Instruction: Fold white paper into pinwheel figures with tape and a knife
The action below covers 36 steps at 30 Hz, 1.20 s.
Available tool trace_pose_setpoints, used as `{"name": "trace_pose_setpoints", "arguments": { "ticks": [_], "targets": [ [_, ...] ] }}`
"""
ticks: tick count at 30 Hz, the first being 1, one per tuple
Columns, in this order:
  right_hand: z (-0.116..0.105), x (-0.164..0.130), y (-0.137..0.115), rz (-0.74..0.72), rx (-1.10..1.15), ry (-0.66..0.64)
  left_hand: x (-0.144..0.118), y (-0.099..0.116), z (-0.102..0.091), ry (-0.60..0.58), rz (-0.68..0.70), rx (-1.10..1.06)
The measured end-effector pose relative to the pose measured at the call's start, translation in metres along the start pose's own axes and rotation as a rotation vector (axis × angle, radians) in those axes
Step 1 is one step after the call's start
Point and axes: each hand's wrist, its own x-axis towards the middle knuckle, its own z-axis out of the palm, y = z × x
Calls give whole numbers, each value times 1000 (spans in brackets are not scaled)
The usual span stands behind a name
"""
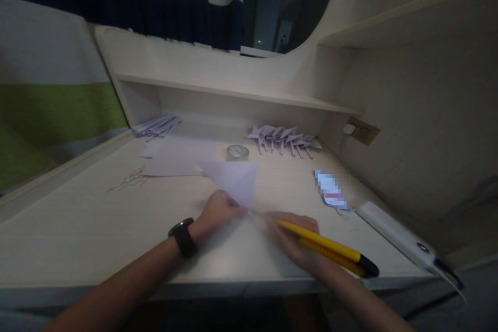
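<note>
My left hand (218, 213), with a dark watch on the wrist, pinches the lower corner of a pale folded paper (237, 179) above the desk. In my right hand (293, 233) is a yellow utility knife (327, 244) with a black end pointing toward the desk's front right. Its front end, blurred by motion, meets the paper's corner beside my left fingertips. Whether the blade is inside a fold of the paper, I cannot tell.
Large paper sheets (182, 153) lie behind, with paper sticks (155, 127) and thin strings (130, 179) at left. A tape roll (237, 152) sits mid-desk. Several paper pinwheels (284, 137) stand at the back right. A phone (330, 189) and power strip (397, 233) lie at right.
</note>
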Motion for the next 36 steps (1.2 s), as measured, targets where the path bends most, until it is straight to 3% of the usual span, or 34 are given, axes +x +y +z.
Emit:
{"name": "trace_pose_setpoints", "arguments": {
  "ticks": [2, 6, 10, 15, 19, 24, 36],
  "targets": [
    [-4, 1, 3, 111, 82, 9, 0, -1, -4, -66, 12, -59],
    [-15, 3, 15, 336, 428, 149, -4, 0, -18, -343, 102, -186],
    [-29, 6, 26, 451, 780, 210, -8, 1, -32, -574, 197, -114],
    [-31, 7, 28, 530, 896, 15, -9, 7, -47, -856, 185, -14],
    [-13, 4, 23, 571, 961, -210, -10, 11, -59, -951, 105, 70],
    [0, 2, 13, 565, 944, -430, -9, 10, -64, -965, -10, 70],
    [4, 1, 17, 575, 860, -419, 16, 15, -25, -416, 179, 132]
  ]
}}
